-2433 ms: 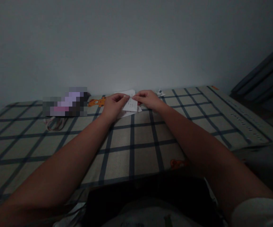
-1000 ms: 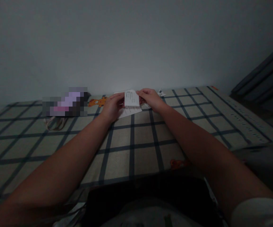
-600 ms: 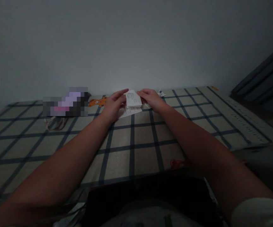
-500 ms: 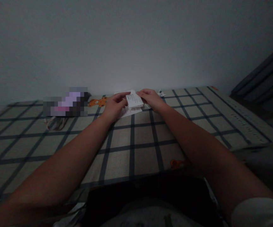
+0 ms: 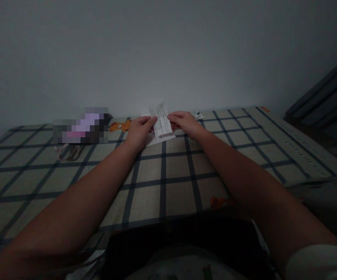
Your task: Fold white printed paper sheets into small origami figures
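Between my hands is a printed sheet of paper, opened upward with a crease across it; its print is too small to read. My left hand pinches its left edge between thumb and fingers. At the right edge, my right hand is closed on the same paper with its fingertips. Below it, another white paper lies on the checked cloth, partly hidden by the sheet and my left hand.
A crumpled white scrap lies just beyond my right hand. To the left is a blurred-out purple and dark object with a looped cord. A wall rises behind the cloth; a dark curtain hangs at right.
The paper was folded into a small piece half a second ago; now its upper part stands unfolded, taller, between my hands. My left hand has turned slightly, with its thumb now on the sheet.
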`<state>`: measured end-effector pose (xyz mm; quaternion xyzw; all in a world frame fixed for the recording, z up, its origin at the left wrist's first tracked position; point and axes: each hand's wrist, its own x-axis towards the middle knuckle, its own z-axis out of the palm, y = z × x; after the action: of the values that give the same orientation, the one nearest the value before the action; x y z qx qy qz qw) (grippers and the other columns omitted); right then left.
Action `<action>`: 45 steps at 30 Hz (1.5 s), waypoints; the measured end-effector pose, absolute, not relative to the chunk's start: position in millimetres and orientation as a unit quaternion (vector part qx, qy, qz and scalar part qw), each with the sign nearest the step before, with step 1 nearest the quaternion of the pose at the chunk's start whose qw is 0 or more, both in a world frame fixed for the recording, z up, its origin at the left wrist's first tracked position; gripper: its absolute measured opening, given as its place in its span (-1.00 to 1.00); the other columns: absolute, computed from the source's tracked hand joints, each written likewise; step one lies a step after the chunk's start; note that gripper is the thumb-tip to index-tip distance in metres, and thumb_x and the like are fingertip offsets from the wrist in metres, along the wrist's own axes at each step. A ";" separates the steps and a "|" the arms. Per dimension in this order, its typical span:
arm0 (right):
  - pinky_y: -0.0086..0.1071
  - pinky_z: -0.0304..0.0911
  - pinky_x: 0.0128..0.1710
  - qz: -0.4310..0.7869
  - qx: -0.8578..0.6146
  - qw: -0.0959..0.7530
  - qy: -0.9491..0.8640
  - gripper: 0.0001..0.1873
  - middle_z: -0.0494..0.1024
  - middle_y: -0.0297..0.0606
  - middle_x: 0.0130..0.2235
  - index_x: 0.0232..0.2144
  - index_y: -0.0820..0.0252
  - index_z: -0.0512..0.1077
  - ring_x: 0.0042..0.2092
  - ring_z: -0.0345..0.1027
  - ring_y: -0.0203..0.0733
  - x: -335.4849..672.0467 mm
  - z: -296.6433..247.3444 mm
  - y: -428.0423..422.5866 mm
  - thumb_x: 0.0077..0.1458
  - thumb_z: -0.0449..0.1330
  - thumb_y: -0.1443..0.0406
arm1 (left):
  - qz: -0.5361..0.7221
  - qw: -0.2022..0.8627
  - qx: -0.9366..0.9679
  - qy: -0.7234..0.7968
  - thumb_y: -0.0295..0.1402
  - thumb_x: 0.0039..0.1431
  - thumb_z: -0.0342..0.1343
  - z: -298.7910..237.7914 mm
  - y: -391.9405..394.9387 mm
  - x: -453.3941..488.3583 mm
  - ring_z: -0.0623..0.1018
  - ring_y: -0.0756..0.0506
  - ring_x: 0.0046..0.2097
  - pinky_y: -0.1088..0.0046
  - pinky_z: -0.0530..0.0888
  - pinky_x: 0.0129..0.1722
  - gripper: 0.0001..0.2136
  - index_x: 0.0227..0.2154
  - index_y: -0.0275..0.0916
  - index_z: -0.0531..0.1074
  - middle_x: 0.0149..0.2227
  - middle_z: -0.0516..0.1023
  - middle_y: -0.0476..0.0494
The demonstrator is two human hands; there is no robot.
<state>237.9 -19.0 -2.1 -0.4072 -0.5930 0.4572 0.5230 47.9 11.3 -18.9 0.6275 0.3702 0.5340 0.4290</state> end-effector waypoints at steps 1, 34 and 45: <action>-0.50 0.27 -0.42 0.448 -0.414 0.517 -0.601 -0.85 0.45 -0.37 -0.51 -0.45 0.27 0.47 -0.48 0.31 -0.40 237.9 -1.8 -19.4 0.16 0.19 0.34 | 0.534 0.445 0.620 0.364 -0.10 0.03 0.27 -19.7 11.5 48.5 0.38 0.03 -0.50 0.50 0.31 -0.48 -0.70 -0.55 -0.26 0.51 -0.56 0.47 -0.02; -0.51 0.20 -0.43 0.371 -0.446 0.579 -0.573 -0.76 0.34 -0.43 -0.50 -0.51 0.19 0.26 -0.44 0.26 -0.40 240.1 2.7 -20.7 0.15 0.18 0.27 | 0.560 0.618 0.484 0.266 -0.46 0.07 0.18 -10.3 1.2 56.9 0.64 -0.16 -0.25 0.21 0.58 -0.10 -0.85 -0.26 -0.31 0.53 -0.27 0.65 -0.20; -0.48 0.32 -0.33 0.369 -0.428 0.575 -0.591 -0.81 0.52 -0.37 -0.30 -0.23 0.12 0.40 -0.32 0.39 -0.36 244.9 -3.2 -15.0 0.09 0.10 0.40 | 0.521 0.671 0.440 0.291 -0.55 0.05 0.09 0.6 5.2 51.2 0.62 -0.13 -0.12 0.34 0.60 -0.10 -0.80 -0.24 -0.29 0.48 -0.16 0.62 -0.19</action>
<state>244.9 -15.0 -3.2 -0.4281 -0.5913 0.3694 0.5751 51.2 5.2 0.6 0.4399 0.2909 0.5206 0.6715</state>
